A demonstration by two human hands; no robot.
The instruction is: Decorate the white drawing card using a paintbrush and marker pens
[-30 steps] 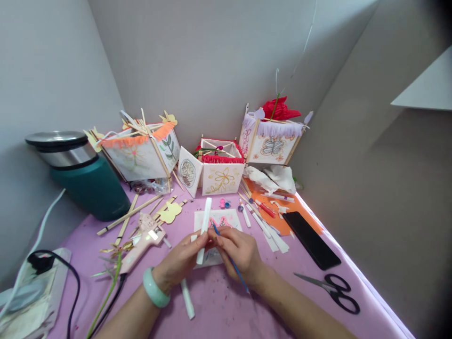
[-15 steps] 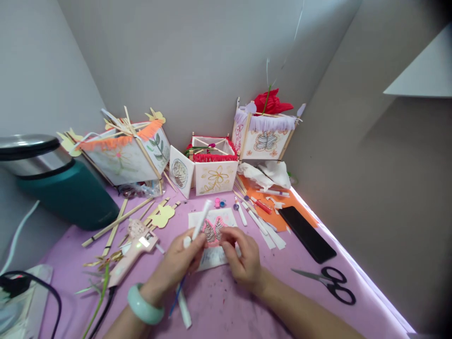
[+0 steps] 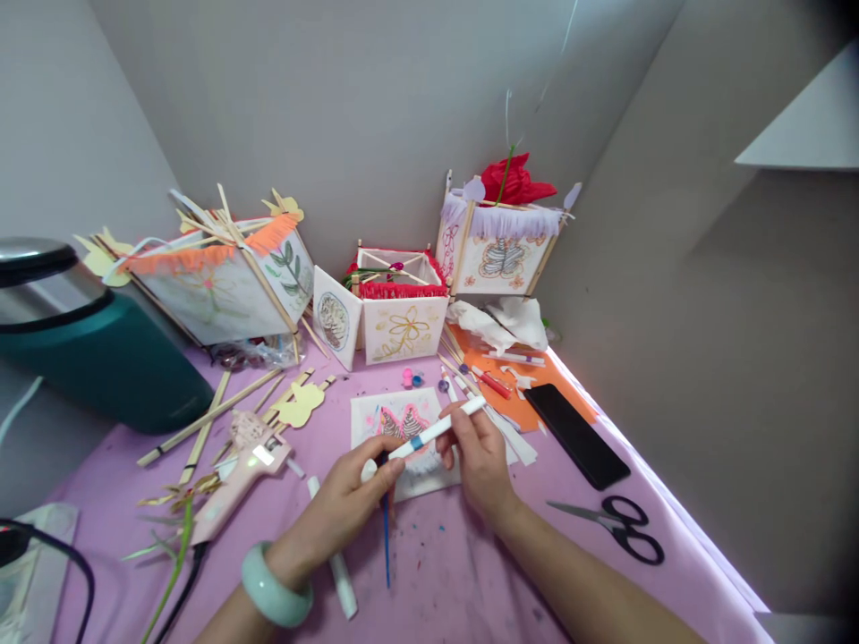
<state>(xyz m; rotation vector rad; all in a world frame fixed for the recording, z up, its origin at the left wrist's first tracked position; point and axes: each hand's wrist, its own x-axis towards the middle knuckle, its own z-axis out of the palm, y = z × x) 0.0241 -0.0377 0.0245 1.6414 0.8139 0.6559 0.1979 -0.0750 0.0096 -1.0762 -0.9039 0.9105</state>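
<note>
A white marker pen with a blue band (image 3: 417,443) slants up to the right between my hands. My left hand (image 3: 359,487) is closed on its lower end, and a thin blue-handled paintbrush (image 3: 386,550) hangs down from the same hand. A round white end (image 3: 369,470) pokes out by the left fingers. My right hand (image 3: 480,461) pinches the marker's upper part. Below them lies a white sheet (image 3: 366,411) with a pink-edged, striped butterfly drawing (image 3: 393,423), partly hidden by the hands. Another white marker (image 3: 344,586) rests beside my left forearm.
Three decorated lantern frames, the middle one red-fringed (image 3: 406,331), stand along the wall. A glue gun (image 3: 248,483), sticks (image 3: 208,429) and a teal bottle (image 3: 134,358) are left. Scissors (image 3: 624,528), a black phone (image 3: 577,436) and orange paper (image 3: 530,407) lie right.
The marker has tipped from steep to a low slant toward the right. My right hand has moved up and right and taken hold of it. The brush hangs more upright.
</note>
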